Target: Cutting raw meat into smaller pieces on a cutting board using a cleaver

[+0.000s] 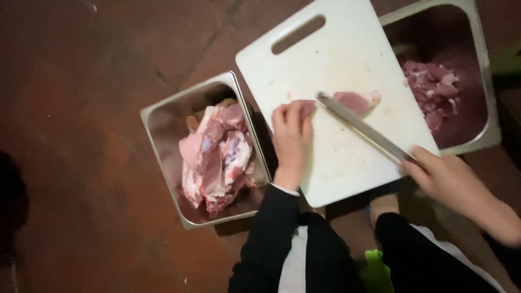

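A white cutting board (347, 59) lies on the floor with a piece of raw pink meat (355, 101) on it. My left hand (292, 135) presses down on the left end of the meat (307, 106), fingers curled over it. My right hand (445, 176) grips the handle of a long knife (361, 127), whose blade runs diagonally up-left with its tip at the meat, between the two visible parts.
A steel tray (163, 122) left of the board holds large raw meat chunks (217, 157). A second steel tray (483, 81) at the upper right holds smaller cut pieces (431, 89). Reddish-brown floor (81, 108) surrounds them. My dark-clad knees are at the bottom.
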